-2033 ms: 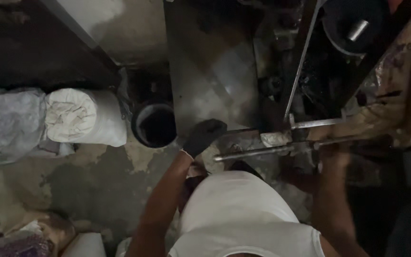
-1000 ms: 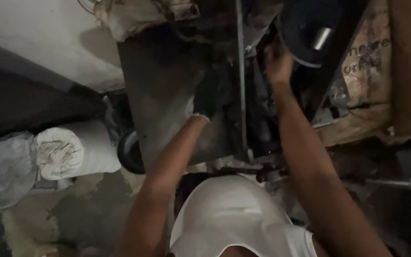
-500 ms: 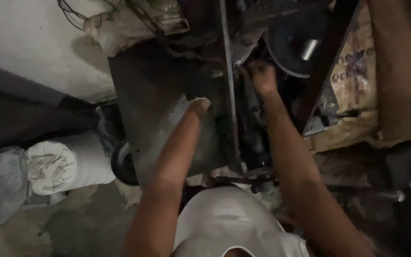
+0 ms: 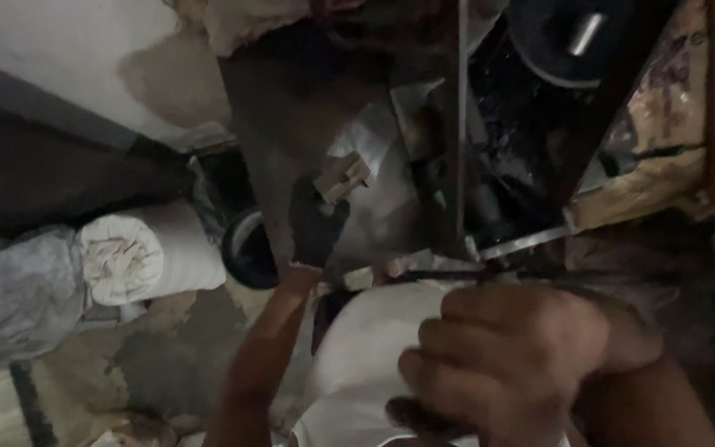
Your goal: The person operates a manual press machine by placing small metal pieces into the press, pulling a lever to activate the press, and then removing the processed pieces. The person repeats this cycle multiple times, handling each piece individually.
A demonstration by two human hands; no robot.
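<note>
Since half a second ago, both hands are sitting lower and closer to the camera: the right hand (image 4: 511,364), which was reaching up beside the vertical metal bar (image 4: 459,124), is now filling the lower right of the view, and the left hand (image 4: 318,223) is now gripping a small pale block (image 4: 343,176) that it was not holding before. Left hand: wearing a dark glove, fingers closing on the block's lower end, holding it up against the dark metal plate (image 4: 291,116) just left of the bar. Right hand: bare, fingers curling into a loose fist; whether anything is lying inside it cannot be told, as the knuckles are blocking the palm. Person's white vest (image 4: 357,356): lying below the bar's foot, the right hand partly covering it. Slanted bright metal strip (image 4: 523,242): running off to the right from the foot of the bar. Black round part with a short shiny rod (image 4: 585,33): sitting right of the bar's top, deep in shadow. Dark round bucket (image 4: 250,248): standing left of the bar, just beside the gloved wrist. Rolled white cloth bundle (image 4: 146,252): lying further left of the bucket, with a grey sack (image 4: 18,294) touching it on its far side. Brown cardboard (image 4: 664,157): leaning well to the right of the bar.
</note>
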